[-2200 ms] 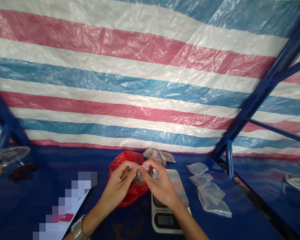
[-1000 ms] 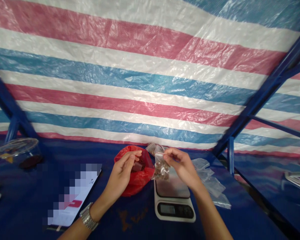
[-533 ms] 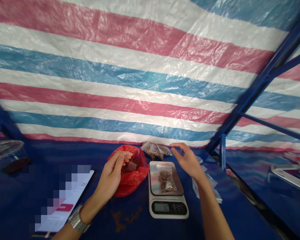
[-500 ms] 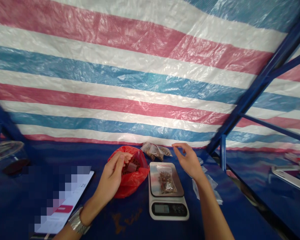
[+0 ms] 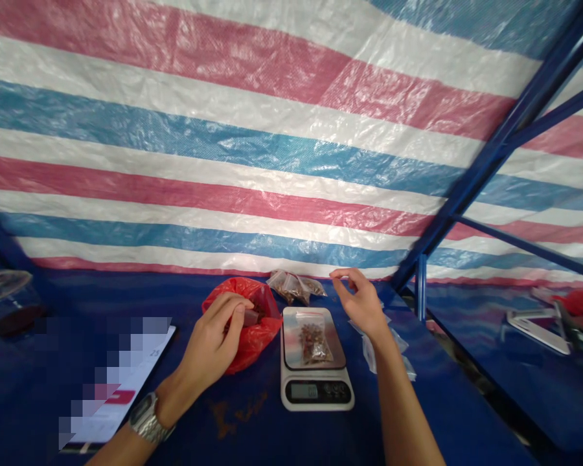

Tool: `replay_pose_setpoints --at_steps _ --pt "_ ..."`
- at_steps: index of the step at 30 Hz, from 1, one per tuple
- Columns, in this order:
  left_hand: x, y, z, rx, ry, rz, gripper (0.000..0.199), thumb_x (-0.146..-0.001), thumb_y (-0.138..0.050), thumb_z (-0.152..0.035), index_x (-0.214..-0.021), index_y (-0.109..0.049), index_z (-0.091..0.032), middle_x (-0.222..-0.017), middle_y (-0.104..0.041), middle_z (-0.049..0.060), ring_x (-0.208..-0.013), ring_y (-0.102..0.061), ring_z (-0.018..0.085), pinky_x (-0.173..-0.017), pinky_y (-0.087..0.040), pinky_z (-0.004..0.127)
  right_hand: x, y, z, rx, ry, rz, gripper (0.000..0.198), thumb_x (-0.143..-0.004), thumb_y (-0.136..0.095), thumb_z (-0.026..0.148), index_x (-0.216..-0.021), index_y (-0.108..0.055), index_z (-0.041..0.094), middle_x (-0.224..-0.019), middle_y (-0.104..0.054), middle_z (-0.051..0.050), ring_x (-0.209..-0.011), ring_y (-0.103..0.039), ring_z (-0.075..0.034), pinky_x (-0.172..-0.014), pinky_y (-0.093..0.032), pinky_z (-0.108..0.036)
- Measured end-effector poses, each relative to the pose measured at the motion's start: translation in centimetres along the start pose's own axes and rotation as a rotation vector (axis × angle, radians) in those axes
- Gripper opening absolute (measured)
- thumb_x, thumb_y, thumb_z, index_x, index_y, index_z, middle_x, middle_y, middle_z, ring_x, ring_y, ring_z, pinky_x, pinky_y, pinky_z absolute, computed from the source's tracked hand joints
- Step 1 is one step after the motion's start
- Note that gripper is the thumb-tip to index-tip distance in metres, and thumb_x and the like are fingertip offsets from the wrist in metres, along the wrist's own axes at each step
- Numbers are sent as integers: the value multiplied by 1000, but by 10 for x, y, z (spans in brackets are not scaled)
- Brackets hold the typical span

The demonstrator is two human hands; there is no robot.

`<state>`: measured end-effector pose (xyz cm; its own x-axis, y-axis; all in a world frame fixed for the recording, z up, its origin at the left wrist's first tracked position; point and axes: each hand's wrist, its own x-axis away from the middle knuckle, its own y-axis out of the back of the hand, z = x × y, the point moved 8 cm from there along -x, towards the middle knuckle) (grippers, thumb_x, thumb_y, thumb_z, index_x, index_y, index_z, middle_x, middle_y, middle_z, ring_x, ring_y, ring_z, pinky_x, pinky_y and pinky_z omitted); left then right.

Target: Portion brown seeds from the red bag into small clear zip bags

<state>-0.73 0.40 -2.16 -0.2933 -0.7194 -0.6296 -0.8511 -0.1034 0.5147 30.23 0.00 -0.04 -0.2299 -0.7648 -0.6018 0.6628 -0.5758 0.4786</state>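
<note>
My left hand, with a metal-band watch at its wrist, reaches over an open red plastic bag. Its fingers are bent and closed towards the thumb; the hand hides whatever is between them. Inside the bag lie dark brown bits and a flat reddish-brown piece. My right hand hovers behind and right of a digital kitchen scale, thumb and forefinger apart with nothing visible between them. A small clear zip bag of brown dried pieces lies on the scale's metal plate. The display appears to read 0.0.
Several filled zip bags lie behind the scale. Clear plastic bags are under and beside my right forearm. A phone or tablet, partly blurred out, lies left. A clear round container stands far left; blue metal bars rise at right.
My left hand has lowered towards the red bag's opening, with its fingers further over the contents. My right hand stays raised near the scale. The whole view has shifted slightly.
</note>
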Motion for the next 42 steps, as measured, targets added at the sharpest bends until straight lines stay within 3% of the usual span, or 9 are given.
replay_pose_setpoints --at_steps 6,16,22,28,32,37,42 --pt "-1 1 -4 -1 -13 8 25 -105 -42 -23 -101 -67 -20 -101 -71 5 -100 -67 18 -92 -49 28 10 -27 12 -63 -27 368 19 -92 -60 31 -94 -76 23 -99 -76 -5 -94 -67 -23 -87 -47 -36" --pt "-1 1 -3 18 2 27 25 -105 -43 -24 -98 -67 -21 -99 -71 4 -95 -68 17 -90 -49 28 32 -41 7 -36 -116 683 16 -87 -67 32 -94 -80 25 -103 -77 -5 -100 -67 -27 -89 -48 -39" --pt "1 -6 -11 184 61 70 25 -105 -45 -28 -96 -68 -21 -96 -71 5 -93 -68 17 -86 -51 27 29 -48 16 -117 -113 683 11 -87 -63 25 -84 -73 21 -91 -73 -3 -91 -65 -23 -86 -45 -36" --pt "5 -13 -28 281 85 185 30 -103 -51 -35 -84 -67 -19 -88 -73 6 -84 -68 18 -74 -51 26 18 -51 43 -555 -165 431 17 -90 -71 39 -93 -66 23 -90 -70 0 -84 -63 -18 -80 -46 -31" --pt "6 -14 -23 348 148 175 29 -102 -51 -37 -89 -70 -19 -90 -73 6 -84 -67 17 -71 -50 24 26 -70 57 -752 -266 388 32 -83 -80 40 -103 -61 24 -79 -70 2 -73 -63 -16 -75 -48 -29" --pt "4 -19 -2 502 304 128 26 -99 -56 -43 -93 -66 -20 -81 -66 1 -74 -62 15 -70 -49 24 43 -96 90 -791 -205 392 31 -80 -81 35 -100 -60 24 -74 -66 4 -69 -62 -14 -70 -46 -28" --pt "4 -25 8 530 328 158 31 -98 -58 -47 -84 -59 -20 -76 -58 -1 -72 -57 14 -68 -47 24 56 -109 107 -743 -158 374 24 -82 -76 27 -99 -59 24 -73 -63 5 -70 -60 -14 -70 -45 -28"
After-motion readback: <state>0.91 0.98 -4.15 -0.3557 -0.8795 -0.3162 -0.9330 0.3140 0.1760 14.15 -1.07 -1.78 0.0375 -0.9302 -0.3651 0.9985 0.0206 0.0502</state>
